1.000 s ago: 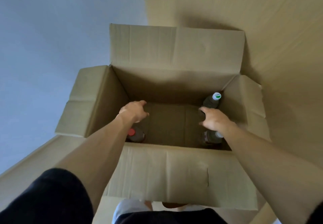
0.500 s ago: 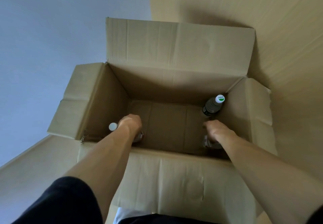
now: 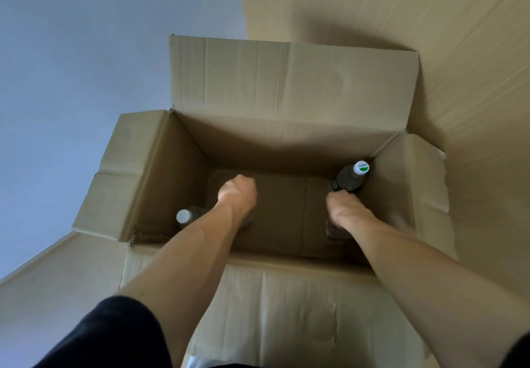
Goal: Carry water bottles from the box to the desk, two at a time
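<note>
Both hands have been lowered deeper into the cardboard box (image 3: 286, 86) over the last second. The left hand (image 3: 237, 192) is now curled at the near left of the box floor, and what seems to be a bottle is glimpsed under its wrist; the red cap seen there a second ago is now covered, so a grip is judged likely, though it cannot be confirmed. The right hand (image 3: 345, 209) is curled over a clear bottle (image 3: 334, 231) at the near right wall, apparently gripped from above. A white-capped bottle (image 3: 184, 216) has been uncovered beside the left forearm, and the green-and-white-capped bottle (image 3: 350, 177) stands untouched in the far right corner. A lift of two bottles appears imminent; the desk is not in view.
</note>
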### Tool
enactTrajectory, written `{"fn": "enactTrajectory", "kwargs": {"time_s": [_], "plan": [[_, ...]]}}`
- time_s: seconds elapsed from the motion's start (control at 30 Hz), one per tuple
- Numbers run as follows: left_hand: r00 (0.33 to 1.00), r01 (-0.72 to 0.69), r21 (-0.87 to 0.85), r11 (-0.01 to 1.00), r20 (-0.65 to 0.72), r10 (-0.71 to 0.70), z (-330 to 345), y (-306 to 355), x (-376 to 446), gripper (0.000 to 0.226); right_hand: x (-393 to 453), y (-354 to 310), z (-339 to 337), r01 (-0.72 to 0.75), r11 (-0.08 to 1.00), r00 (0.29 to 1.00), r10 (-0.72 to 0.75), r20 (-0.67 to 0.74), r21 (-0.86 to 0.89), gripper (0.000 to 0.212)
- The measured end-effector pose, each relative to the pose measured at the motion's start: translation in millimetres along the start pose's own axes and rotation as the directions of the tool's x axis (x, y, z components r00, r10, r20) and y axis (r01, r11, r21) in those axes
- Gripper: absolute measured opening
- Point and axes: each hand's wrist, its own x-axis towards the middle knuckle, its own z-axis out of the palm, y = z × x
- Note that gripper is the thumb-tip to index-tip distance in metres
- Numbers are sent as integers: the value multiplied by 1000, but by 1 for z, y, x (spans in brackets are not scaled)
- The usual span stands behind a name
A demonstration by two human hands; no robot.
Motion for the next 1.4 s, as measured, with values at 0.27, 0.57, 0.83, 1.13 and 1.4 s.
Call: {"fn": "enactTrajectory", "kwargs": {"time_s": [0.27, 0.57, 0.83, 1.13, 1.4], "plan": [[990, -111, -69, 991, -95, 104, -9, 23, 13, 37, 16, -43, -17, 87, 996, 991, -86, -99, 1, 24], [960, -279, -264, 923, -111, 258, 15, -8, 43, 44, 35, -55, 0, 165, 979, 971, -140, -195, 121, 45], [954, -260, -423, 868, 25, 299, 44, -27, 67, 93, 46, -16, 23, 260, 880, 965, -247, -83, 398, 92], [961, -250, -462, 851, -8, 278, 57, -14, 88, 84, 62, -20, 42, 221, 828, 975, -173, -141, 515, 83], [952, -242, -671, 701, -26, 304, 34, -23, 65, 66, 49, -13, 25, 235, 765, 971, -160, -176, 600, 69]]}}
